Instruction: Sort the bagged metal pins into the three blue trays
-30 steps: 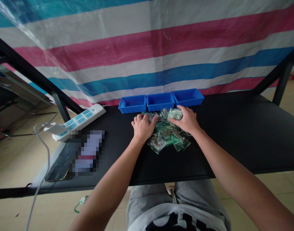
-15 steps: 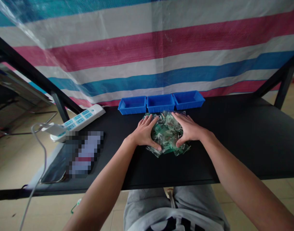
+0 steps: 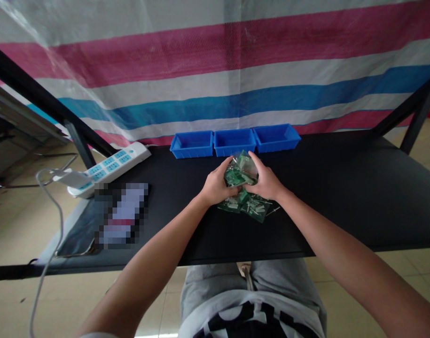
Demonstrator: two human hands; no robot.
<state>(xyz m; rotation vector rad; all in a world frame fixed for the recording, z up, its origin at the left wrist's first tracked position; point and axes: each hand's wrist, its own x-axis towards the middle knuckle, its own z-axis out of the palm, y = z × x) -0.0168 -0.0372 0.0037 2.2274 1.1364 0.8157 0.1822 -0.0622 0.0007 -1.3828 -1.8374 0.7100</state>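
Small clear plastic bags [image 3: 240, 172] with green and metallic bits inside are gathered between my two hands. My left hand [image 3: 217, 184] wraps the pile's left side, thumb pointing inward. From the right, my right hand [image 3: 266, 180] presses against the same bags, its thumb close to the left one. Below my hands, more bags [image 3: 255, 206] lie on the black table [image 3: 327, 202], with white and silvery pieces showing through. A thin metal pin-like piece [image 3: 273, 211] sticks out at their right. What lies under my palms is hidden.
Three blue trays [image 3: 235, 143] stand in a row behind the bags. A white power strip [image 3: 111, 169] with a plugged-in adapter and cable is at left, near a pixelated flat item [image 3: 125, 213]. Striped sheeting [image 3: 215, 75] hangs behind the table.
My hands have closed in from both sides, squeezing the spread bags into a tighter, higher heap. Some bags remain on the table below them. The view has tilted slightly downward.
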